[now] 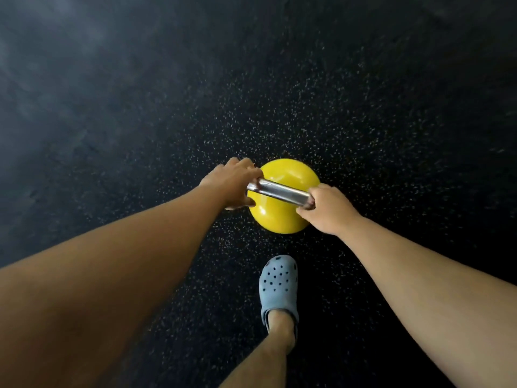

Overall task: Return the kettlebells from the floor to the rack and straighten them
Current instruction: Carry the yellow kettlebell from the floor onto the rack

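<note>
A yellow kettlebell (282,217) with a bare steel handle (279,191) is below me over the dark floor, seen from straight above. My left hand (232,183) is wrapped round the left end of the handle. My right hand (327,208) is closed on the right end. Both arms reach down to it. Whether the bell rests on the floor or hangs just above it I cannot tell. No rack is in view.
Black rubber flooring (363,121) with pale speckles fills the whole view. My foot in a light blue perforated clog (278,287) stands just behind the kettlebell, toe pointing at it.
</note>
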Action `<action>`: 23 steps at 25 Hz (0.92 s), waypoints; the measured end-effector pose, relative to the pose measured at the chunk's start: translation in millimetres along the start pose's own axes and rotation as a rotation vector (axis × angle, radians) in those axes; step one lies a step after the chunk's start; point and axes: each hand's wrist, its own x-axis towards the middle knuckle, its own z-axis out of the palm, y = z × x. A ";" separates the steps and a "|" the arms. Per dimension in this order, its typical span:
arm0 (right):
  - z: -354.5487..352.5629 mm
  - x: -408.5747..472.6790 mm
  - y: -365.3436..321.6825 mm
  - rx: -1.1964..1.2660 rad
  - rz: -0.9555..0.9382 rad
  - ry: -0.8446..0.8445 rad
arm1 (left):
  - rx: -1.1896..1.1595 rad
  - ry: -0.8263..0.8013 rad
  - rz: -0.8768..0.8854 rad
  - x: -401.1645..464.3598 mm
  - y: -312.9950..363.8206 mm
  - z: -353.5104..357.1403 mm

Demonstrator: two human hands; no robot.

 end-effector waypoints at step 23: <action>-56.2 -443.9 321.6 0.509 0.603 0.630 | 0.324 -0.136 0.837 -49.8 577.9 -38.6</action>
